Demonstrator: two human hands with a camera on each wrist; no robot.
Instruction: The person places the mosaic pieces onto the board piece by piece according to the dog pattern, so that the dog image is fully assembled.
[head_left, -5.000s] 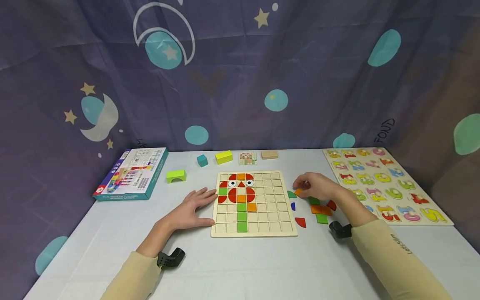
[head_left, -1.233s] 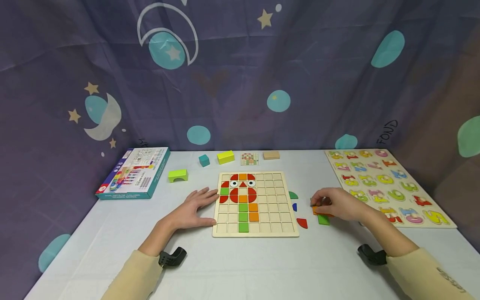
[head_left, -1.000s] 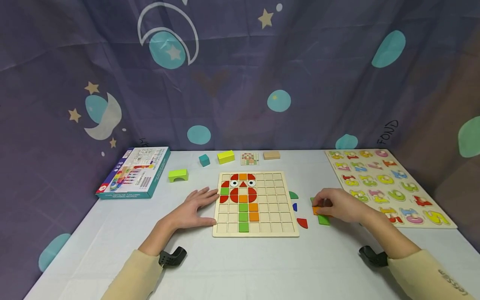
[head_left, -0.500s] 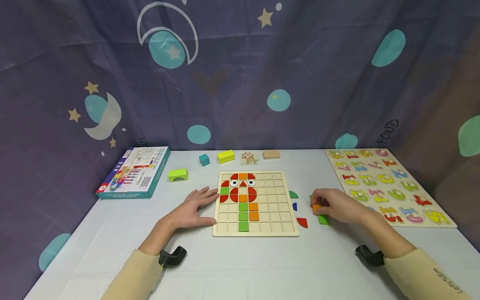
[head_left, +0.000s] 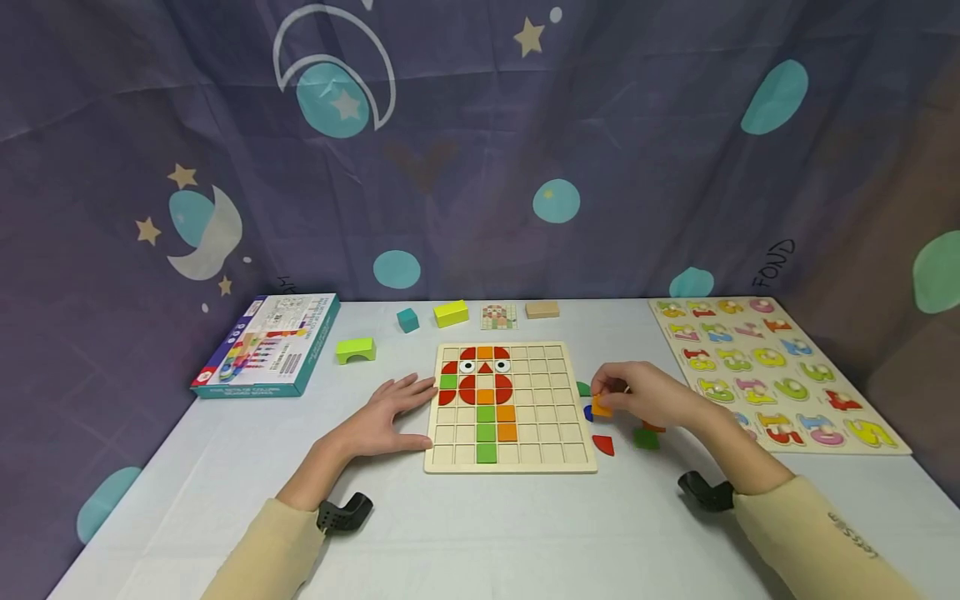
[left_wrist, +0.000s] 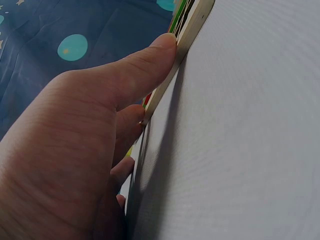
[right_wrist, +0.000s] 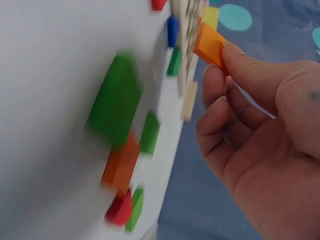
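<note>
A wooden grid board [head_left: 543, 433] lies mid-table, with red, green and orange tiles and two eye pieces forming a figure on its left side. My left hand [head_left: 386, 419] rests at the board's left edge, fingers spread; in the left wrist view the thumb [left_wrist: 162, 47] touches the board's rim. Just right of the board, my right hand [head_left: 645, 393] pinches an orange square tile [right_wrist: 210, 46] between thumb and index finger, lifted off the table. Below it lie a red quarter-round tile [head_left: 603, 445], a blue tile [head_left: 588, 413], and a green square tile [head_left: 646, 438].
A pattern card [head_left: 498, 316] lies behind the board, among a yellow block [head_left: 451, 313], a teal cube [head_left: 407, 320] and a tan block [head_left: 542, 310]. A green arch block [head_left: 356, 350] and a box [head_left: 270, 346] stand left. A number puzzle [head_left: 780, 375] lies right.
A second orange tile now sits under the first on the board. My right hand has picked an orange tile from the loose pile and moved it left towards the board. The left hand stays put.
</note>
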